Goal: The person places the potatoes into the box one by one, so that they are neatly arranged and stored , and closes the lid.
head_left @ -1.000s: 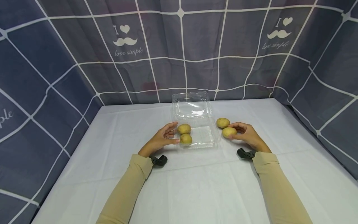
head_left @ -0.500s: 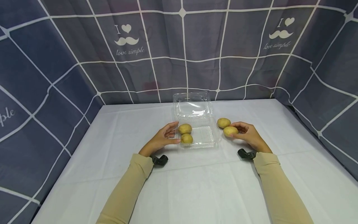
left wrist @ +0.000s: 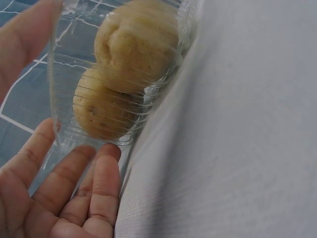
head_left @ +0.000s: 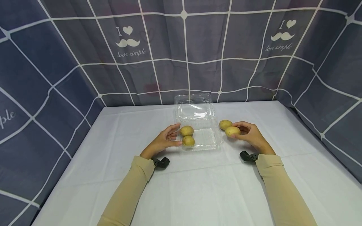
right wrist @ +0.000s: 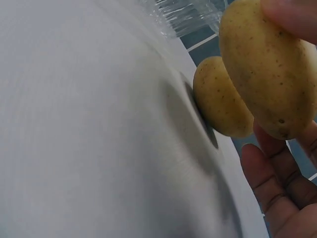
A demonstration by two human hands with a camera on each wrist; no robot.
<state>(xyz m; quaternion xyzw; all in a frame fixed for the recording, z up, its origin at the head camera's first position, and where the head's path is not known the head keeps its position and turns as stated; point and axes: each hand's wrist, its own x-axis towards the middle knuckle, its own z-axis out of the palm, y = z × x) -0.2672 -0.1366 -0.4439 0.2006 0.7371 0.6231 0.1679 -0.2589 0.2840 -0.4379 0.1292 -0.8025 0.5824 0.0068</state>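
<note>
My right hand (head_left: 250, 135) pinches a yellow potato (head_left: 233, 131) between thumb and fingers. In the right wrist view that potato (right wrist: 270, 69) is raised off the white cloth, its shadow below it. Just behind it another potato (head_left: 225, 124) lies on the cloth, to the right of a clear plastic clamshell box (head_left: 207, 133). Two more potatoes, a rear one (head_left: 186, 131) and a front one (head_left: 188, 140), sit along the box's left side. There my left hand (head_left: 161, 141) rests with spread fingers and thumb against the wall, fingertips at the plastic in the left wrist view.
The box's lid (head_left: 194, 107) stands folded back behind its base. A white cloth (head_left: 195, 188) covers the table. Dark checked curtains (head_left: 203, 37) rise along the back and both sides. Each wrist wears a black camera mount (head_left: 161, 162).
The potato in my right hand has risen slightly from the cloth, now overlapping the potato behind it more. My left hand and the box have stayed in place.
</note>
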